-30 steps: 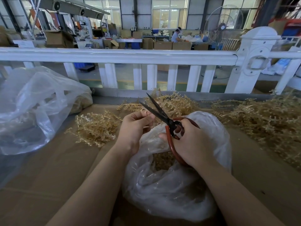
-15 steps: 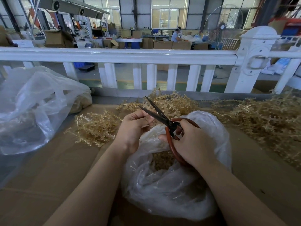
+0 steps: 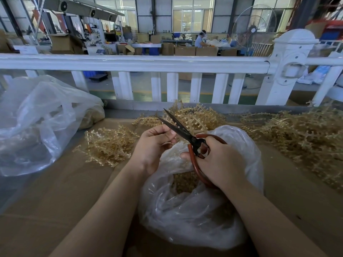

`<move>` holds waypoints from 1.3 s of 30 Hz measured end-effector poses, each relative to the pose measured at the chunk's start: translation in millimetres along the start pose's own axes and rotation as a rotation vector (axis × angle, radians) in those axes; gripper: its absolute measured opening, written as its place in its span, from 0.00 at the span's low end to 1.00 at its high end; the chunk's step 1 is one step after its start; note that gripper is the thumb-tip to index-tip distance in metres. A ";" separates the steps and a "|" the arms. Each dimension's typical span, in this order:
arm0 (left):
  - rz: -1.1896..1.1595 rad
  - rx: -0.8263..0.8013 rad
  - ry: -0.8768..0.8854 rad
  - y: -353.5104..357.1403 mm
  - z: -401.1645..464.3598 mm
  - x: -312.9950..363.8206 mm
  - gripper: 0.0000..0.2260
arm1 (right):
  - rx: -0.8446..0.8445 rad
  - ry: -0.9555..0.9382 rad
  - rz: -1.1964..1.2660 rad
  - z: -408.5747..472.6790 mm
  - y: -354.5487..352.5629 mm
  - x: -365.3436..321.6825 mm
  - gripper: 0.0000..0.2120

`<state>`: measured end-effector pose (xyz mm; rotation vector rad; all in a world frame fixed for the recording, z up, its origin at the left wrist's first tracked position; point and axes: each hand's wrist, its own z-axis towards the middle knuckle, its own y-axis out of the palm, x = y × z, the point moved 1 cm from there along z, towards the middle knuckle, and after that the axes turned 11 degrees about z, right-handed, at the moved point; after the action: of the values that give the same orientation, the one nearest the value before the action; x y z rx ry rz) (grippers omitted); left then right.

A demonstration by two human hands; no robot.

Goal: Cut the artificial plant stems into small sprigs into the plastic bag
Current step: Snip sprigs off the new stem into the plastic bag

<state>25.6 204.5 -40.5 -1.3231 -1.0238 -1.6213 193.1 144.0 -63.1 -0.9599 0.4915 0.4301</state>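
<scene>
Right now the cut hinges on how the stem piece in the left hand (image 3: pixel 152 145) sits against the scissors (image 3: pixel 182 131) held by the right hand (image 3: pixel 220 162). The left hand's fingers are curled round something small just at the near side of the blades; the piece itself is mostly hidden by the fingers, so its length and exact angle cannot be told. The right hand grips the red loop handles, thumb through one loop and fingers round the other, and the 2 dark blades stand slightly parted, pointing up and away to the left, their long axis running diagonally from the pivot toward the far piles. The left fingertips lie just beside the lower blade, near its middle, so the stem would need to cross the blade line rather than run along it for a clean snip.

Both hands hover directly above the open mouth of the plastic bag (image 3: pixel 239 141), which sits on the cardboard-covered counter (image 3: pixel 74 191) and already holds a mound of tan sprigs (image 3: pixel 183 180). Judging by that, anything cut at this spot should drop straight in.

Uncut artificial plant stems (image 3: pixel 109 143) lie in a heap to the left of the left hand, nearer it than the right, with a bigger spread (image 3: pixel 300 138) on the far right. A second clear bag (image 3: pixel 37 123) sits at the left edge, below the white railing (image 3: pixel 141 62).
</scene>
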 end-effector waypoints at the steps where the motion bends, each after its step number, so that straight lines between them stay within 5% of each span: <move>1: -0.002 -0.001 0.001 0.0 0.2 0.1 0.05 | 0.004 -0.002 -0.011 -0.1 -0.2 0.4 0.41; 12: 0.148 -0.009 0.128 0.7 -1.0 0.8 0.19 | 0.013 -0.012 -0.019 -0.7 0.8 -0.7 0.42; 23: 0.254 0.039 0.216 -7.0 -1.6 3.8 0.06 | 0.021 -0.023 -0.003 -0.6 0.2 0.7 0.44; 39: 0.251 0.013 0.276 -9.6 -3.2 2.4 0.07 | 0.009 -0.031 0.007 -2.0 -0.6 -1.1 0.39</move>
<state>15.2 204.8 -39.5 -1.1306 -0.6726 -1.5493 192.1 141.8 -63.1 -0.9415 0.4690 0.4481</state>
